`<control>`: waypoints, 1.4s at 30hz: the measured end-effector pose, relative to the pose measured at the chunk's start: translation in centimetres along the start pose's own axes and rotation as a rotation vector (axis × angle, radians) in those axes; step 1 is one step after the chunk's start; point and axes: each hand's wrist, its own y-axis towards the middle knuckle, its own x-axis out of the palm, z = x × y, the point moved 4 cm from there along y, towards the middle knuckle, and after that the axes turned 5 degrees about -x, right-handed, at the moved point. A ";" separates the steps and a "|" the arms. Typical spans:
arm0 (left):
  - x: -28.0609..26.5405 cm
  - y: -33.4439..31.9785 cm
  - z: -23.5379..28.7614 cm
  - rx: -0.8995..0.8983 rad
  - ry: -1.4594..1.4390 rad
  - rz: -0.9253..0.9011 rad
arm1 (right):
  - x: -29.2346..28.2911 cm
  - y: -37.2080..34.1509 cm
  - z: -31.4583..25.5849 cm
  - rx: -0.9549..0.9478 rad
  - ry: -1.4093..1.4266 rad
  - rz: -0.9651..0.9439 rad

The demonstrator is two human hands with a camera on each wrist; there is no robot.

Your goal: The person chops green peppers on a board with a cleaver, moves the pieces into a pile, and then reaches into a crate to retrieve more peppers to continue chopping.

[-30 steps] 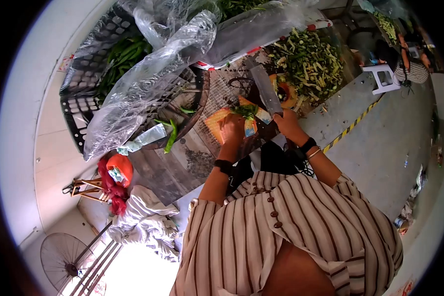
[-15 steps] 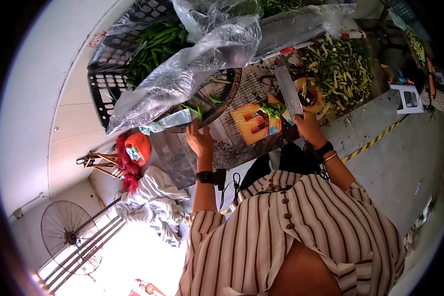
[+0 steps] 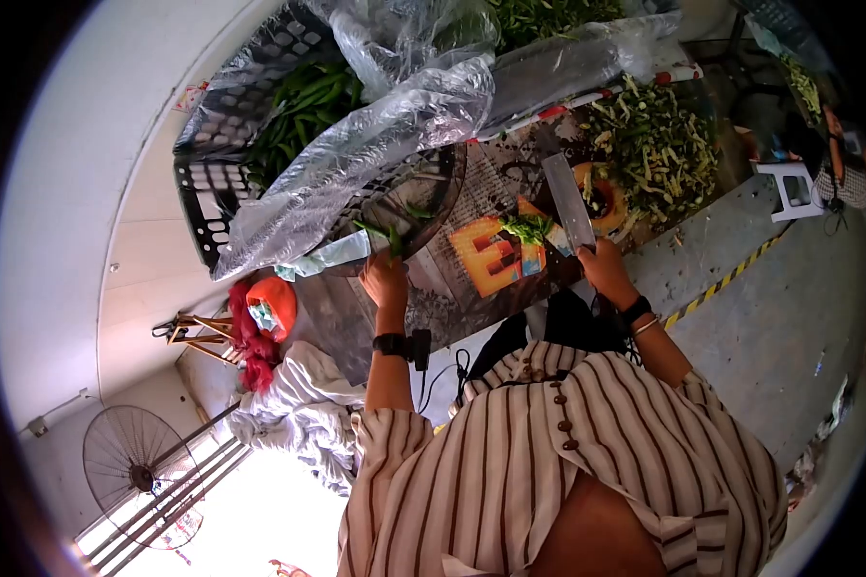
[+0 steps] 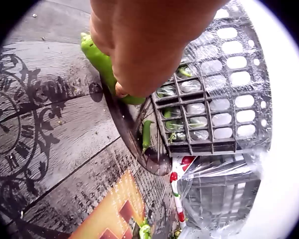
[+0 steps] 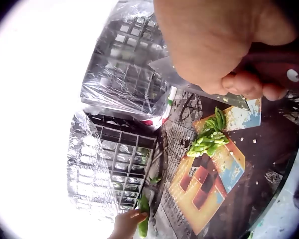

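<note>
The left hand [image 3: 385, 281] pinched a long green pepper [image 4: 104, 67] between its thumb and fingers. I could not tell if the pepper was up off the table [image 3: 428, 293] or touching it. A second before, this hand had been over the little pile of cut pepper [image 3: 526, 228], and then it went to the side. Now it had a whole pepper, so it looked like one bit of cutting was over and a new pepper was ready for the knife [image 3: 570, 202].

The right hand [image 3: 606, 269] had its fingers curled tight on the knife handle. It held the knife all that time, and the blade pointed away from the person, near the little pile. That pile sat on the orange picture [image 3: 481, 267] on the table, with no hand on it.

Close to the left hand, a small pepper [image 4: 146, 135] lay by the black basket [image 4: 202, 148]. More green peppers were inside the basket, and clear plastic [image 3: 375, 159] hung over it. Past the knife was a big heap of cut bits [image 3: 654, 144]. Farther off stood a white stool [image 3: 792, 188].
</note>
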 end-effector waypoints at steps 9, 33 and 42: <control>-0.3 -1.8 2.2 -0.115 -0.508 -0.085 | 0.7 0.3 0.9 -0.019 -0.110 0.005; -2.5 -4.9 6.3 -0.401 -1.980 -0.760 | 0.7 0.2 -1.5 0.113 0.063 -0.100; -3.1 -5.5 7.1 -0.376 -2.185 -0.796 | 0.0 0.2 -1.9 0.063 0.039 -0.139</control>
